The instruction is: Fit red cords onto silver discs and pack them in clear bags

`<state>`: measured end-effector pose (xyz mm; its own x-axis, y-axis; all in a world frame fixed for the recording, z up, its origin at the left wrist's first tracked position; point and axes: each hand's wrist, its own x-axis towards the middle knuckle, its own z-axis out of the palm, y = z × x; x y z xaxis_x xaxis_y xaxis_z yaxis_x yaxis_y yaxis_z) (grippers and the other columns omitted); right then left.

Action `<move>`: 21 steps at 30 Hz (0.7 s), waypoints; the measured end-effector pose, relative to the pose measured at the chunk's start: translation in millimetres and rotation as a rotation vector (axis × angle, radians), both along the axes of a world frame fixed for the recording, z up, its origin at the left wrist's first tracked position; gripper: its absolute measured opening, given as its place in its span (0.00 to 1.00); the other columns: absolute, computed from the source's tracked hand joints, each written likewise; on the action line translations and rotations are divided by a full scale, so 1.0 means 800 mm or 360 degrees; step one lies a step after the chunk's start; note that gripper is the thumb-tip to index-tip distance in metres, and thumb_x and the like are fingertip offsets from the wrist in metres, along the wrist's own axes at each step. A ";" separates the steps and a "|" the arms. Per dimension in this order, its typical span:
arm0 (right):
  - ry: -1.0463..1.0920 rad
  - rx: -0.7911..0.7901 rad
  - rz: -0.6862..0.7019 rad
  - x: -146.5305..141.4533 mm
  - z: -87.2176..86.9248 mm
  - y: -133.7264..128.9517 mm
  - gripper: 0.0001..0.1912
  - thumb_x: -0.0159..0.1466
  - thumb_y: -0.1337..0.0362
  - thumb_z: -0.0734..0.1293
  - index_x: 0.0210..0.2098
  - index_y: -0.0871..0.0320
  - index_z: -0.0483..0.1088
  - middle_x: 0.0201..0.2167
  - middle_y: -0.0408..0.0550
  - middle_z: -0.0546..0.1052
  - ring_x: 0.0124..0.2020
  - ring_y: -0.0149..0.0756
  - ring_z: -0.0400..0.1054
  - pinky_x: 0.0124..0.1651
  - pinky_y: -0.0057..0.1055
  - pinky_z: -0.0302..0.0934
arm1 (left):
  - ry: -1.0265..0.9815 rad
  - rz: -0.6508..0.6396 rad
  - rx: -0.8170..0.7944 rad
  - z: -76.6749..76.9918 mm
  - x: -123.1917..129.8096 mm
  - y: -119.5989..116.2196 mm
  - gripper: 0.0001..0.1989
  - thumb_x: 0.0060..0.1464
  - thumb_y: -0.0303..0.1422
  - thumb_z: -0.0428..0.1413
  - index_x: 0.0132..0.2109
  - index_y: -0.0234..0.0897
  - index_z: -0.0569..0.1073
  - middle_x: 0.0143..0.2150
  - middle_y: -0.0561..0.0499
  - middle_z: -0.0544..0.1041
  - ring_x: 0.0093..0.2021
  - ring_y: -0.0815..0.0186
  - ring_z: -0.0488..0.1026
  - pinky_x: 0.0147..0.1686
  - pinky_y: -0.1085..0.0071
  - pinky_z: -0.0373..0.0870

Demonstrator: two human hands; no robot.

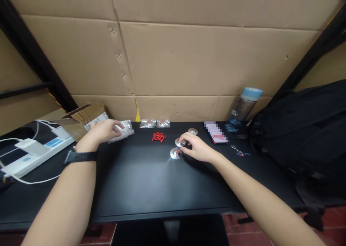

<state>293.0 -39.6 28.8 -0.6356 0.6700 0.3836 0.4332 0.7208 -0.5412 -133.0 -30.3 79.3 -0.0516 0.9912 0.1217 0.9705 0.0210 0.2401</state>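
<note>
My left hand (104, 131), with a black band on the wrist, reaches over crumpled clear plastic bags (125, 129) at the back left. Its fingers are apart and the tips touch or hover just over the plastic. On the right, the bent thumb and fingers of my right hand (196, 147) close on a small shiny metal cymbal (178, 142). Another cymbal (175, 153), with a bit of red at its centre, lies just in front, by the thumb. A third domed disc (193, 131) rests behind the hand. Red knotted cords (158, 137) lie in a heap between my hands.
Two bagged discs (148, 123) lie against the cardboard wall (175, 58). At left are an open carton (81, 120) and a power strip (40, 154) with white cables. At right stand a phone (216, 132), a keychain (240, 152), a bottle (242, 109) and a black backpack (305, 127).
</note>
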 end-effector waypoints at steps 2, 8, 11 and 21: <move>-0.0006 0.0014 0.0009 0.000 0.000 0.001 0.09 0.63 0.69 0.68 0.44 0.55 0.71 0.45 0.50 0.74 0.45 0.38 0.69 0.52 0.38 0.65 | 0.0091 0.0096 0.0057 0.008 0.001 -0.008 0.12 0.53 0.36 0.61 0.46 0.44 0.80 0.39 0.54 0.85 0.42 0.57 0.77 0.47 0.64 0.56; -0.0008 0.0022 0.0011 0.001 0.000 0.002 0.10 0.63 0.70 0.68 0.44 0.56 0.72 0.45 0.50 0.74 0.46 0.38 0.69 0.52 0.39 0.65 | 0.0272 0.0247 0.0426 0.026 0.017 -0.024 0.11 0.57 0.36 0.61 0.47 0.44 0.79 0.39 0.57 0.84 0.42 0.62 0.73 0.48 0.65 0.48; 0.0001 0.0003 0.0016 0.001 -0.001 0.002 0.10 0.62 0.70 0.68 0.44 0.56 0.72 0.45 0.50 0.75 0.46 0.39 0.70 0.51 0.38 0.66 | 0.0305 0.0194 0.0564 0.026 0.025 -0.025 0.09 0.59 0.39 0.60 0.45 0.44 0.80 0.36 0.58 0.83 0.40 0.64 0.71 0.48 0.65 0.46; -0.0081 0.0092 -0.0019 0.002 0.002 0.002 0.11 0.65 0.68 0.67 0.47 0.55 0.73 0.50 0.53 0.74 0.52 0.42 0.69 0.59 0.44 0.63 | 0.0138 0.0184 0.1092 0.028 0.058 -0.034 0.18 0.67 0.46 0.51 0.44 0.41 0.81 0.36 0.54 0.81 0.44 0.60 0.72 0.54 0.57 0.47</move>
